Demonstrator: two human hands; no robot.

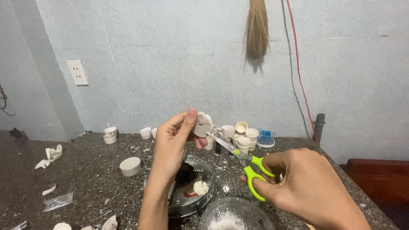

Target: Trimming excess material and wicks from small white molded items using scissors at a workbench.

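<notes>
My left hand [172,142] is raised above the counter and pinches a small white moulded piece [203,124] between thumb and fingers. My right hand [304,183] grips scissors with bright green handles [254,174]; their metal blades [223,144] point up and left, with the tips touching the lower edge of the white piece. Below my hands stands a round metal tin [194,200] holding a small white lump [200,187]. A clear glass bowl [235,214] with white powder sits at the near edge.
The speckled dark stone counter [93,174] carries a white round block [130,166], several small white cups [243,134] against the wall, a blue-lidded container [266,138] and white scraps [50,155] at left. A broom [257,27] and a red cable [298,64] hang on the wall.
</notes>
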